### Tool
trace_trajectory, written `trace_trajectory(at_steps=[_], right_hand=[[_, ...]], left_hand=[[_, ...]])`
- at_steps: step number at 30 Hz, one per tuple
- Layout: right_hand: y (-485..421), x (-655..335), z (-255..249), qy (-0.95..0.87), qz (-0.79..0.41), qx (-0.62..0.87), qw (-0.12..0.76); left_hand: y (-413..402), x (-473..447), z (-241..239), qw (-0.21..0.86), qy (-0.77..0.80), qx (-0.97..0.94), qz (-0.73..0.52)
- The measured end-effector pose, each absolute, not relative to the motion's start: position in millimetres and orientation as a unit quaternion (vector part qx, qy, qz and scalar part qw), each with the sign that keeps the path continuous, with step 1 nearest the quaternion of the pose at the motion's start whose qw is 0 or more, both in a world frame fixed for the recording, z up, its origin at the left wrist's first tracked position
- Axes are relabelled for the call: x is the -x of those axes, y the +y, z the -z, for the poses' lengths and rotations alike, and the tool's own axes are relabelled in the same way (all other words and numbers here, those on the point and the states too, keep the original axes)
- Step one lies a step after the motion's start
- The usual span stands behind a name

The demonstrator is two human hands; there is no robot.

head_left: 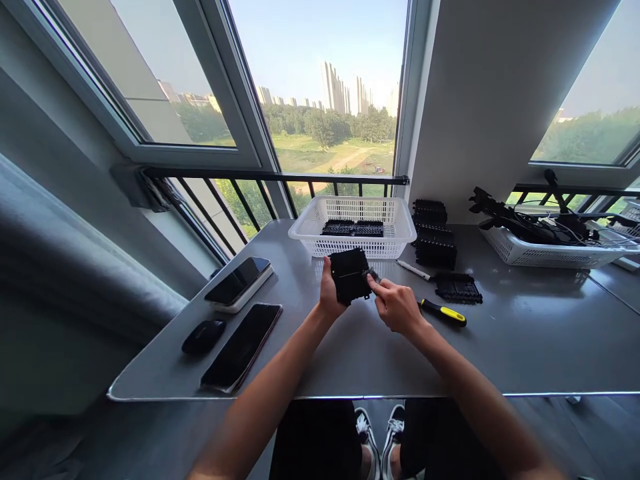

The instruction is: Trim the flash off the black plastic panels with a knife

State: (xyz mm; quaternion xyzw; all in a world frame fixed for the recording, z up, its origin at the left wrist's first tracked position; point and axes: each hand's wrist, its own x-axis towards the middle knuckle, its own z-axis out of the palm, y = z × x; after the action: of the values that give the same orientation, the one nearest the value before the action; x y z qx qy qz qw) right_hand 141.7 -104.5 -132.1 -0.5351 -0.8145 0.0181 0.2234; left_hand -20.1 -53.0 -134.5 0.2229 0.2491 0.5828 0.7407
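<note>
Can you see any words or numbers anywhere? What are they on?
No words or numbers can be read anywhere. Both phones are dark: the upper phone and the lower phone. The black part in the left hand and the screwdriver show no readable print.

Bare to the elbow, 2 forearms, sleeveless and uncovered as far as seen. Left grip and right grip ungloved, short plain nails. Nearer, black legwear over both thighs, smooth and unmarked. Between the thighs, 2 low sneakers: left sneaker and right sneaker, black uppers, white laces, white soles and toe caps.
</note>
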Motion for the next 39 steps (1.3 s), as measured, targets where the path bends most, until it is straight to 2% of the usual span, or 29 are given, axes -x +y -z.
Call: trace_trajectory(at_steps=[4, 7, 9, 13, 18, 20, 22, 26, 28, 32, 35, 39], right_hand=[[-106.7, -146.0, 135.4, -0.793, -0.038, 0.520, 0.315], [-103.1, -151.8, 135.8, -0.746, -0.034, 0.539, 0.390], [-100.0, -154.0, 134.7, -0.733, -0.031, 0.549, 0.401], [-97.1, -151.8, 131.5, -0.749, -0.036, 0.586, 0.308], [-103.4, -145.4, 128.7, -0.808, -0.058, 0.551, 0.201], [-106.6, -145.6, 128.5, -0.819, -0.073, 0.526, 0.215], [-108.2, -147.7, 128.6, -0.806, -0.078, 0.523, 0.267], [-106.0, -151.7, 127.8, -0.752, -0.056, 0.551, 0.357], [-103.6, -151.4, 126.8, -0.750, -0.043, 0.563, 0.345], [-101.4, -147.3, 124.8, -0.769, -0.028, 0.592, 0.238], [-104.0, -144.0, 124.6, -0.798, -0.029, 0.573, 0.186], [-108.2, -143.0, 127.8, -0.825, -0.052, 0.526, 0.201]], left_hand=[[-49.1, 31.7, 128.6, 0.733, 0.245, -0.210, -0.599], [-52.3, 26.3, 131.0, 0.754, 0.252, -0.229, -0.561], [-56.3, 17.9, 134.7, 0.775, 0.258, -0.247, -0.522], [-63.1, 4.1, 140.2, 0.804, 0.246, -0.257, -0.477], [-57.4, 13.9, 136.9, 0.744, 0.250, -0.222, -0.578], [-53.5, 22.1, 133.8, 0.720, 0.261, -0.209, -0.608], [-51.7, 27.1, 131.1, 0.710, 0.273, -0.206, -0.616], [-56.9, 20.9, 129.6, 0.735, 0.270, -0.236, -0.576], [-61.5, 12.9, 130.7, 0.758, 0.264, -0.251, -0.541], [-65.6, 3.6, 133.3, 0.786, 0.262, -0.259, -0.497], [-61.3, 9.5, 132.5, 0.763, 0.265, -0.244, -0.536], [-52.7, 23.9, 128.3, 0.713, 0.276, -0.205, -0.611]])
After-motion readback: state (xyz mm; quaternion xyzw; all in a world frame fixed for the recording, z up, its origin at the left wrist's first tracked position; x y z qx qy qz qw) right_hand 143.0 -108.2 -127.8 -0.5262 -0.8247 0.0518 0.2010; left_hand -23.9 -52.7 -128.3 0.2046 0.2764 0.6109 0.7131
